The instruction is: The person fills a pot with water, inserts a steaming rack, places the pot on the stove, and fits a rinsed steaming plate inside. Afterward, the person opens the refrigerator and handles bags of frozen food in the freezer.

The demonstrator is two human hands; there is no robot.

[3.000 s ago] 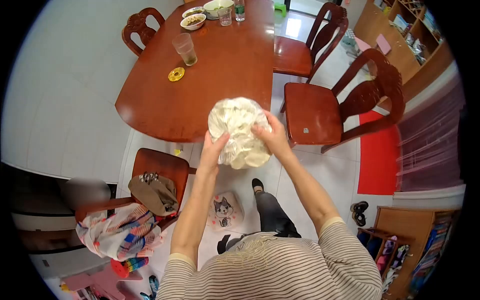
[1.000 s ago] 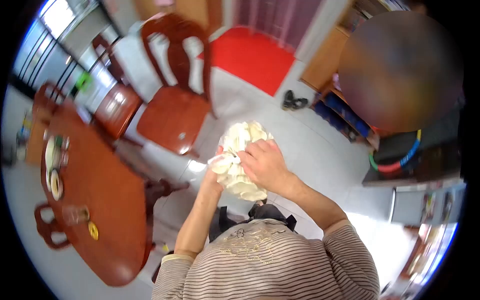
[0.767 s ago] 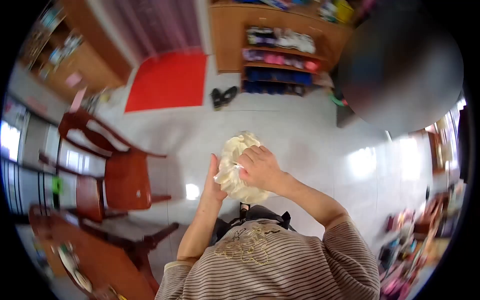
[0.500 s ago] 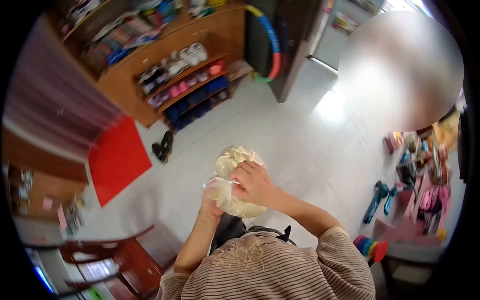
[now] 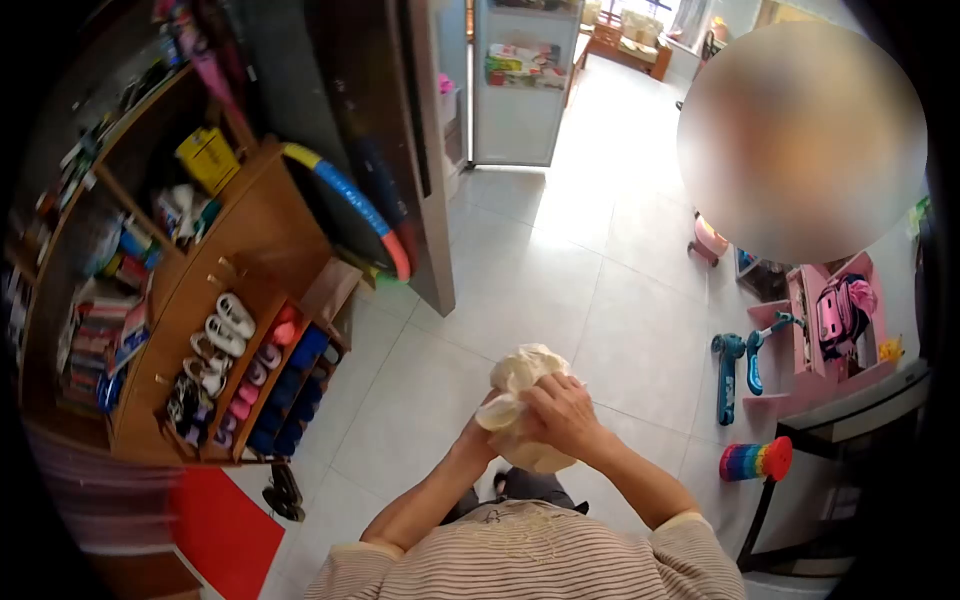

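The person stands on the tiled floor (image 5: 640, 330), and both hands are in front of the striped shirt (image 5: 520, 550). Between them is the pale bag (image 5: 530, 370), held in the air above the floor. The right hand (image 5: 565, 412) lies over the upper side of the bag; its fingers are bent, close together, and clamped on the gathered plastic. The left hand (image 5: 482, 436) touches the bag from its left side, at about eight o'clock; its fingers are mostly hidden, so I cannot tell if they are apart or together.

I take the bag as the clock's centre, with twelve straight ahead of the person. At nine is the shoe rack (image 5: 265, 375), and at eight the black shoes (image 5: 284, 492) are near the red mat (image 5: 225, 530). The coloured hoop (image 5: 350, 198) is between ten and eleven. At three stands the teal scooter (image 5: 728, 375), with the rainbow stool (image 5: 752, 461) just after it.
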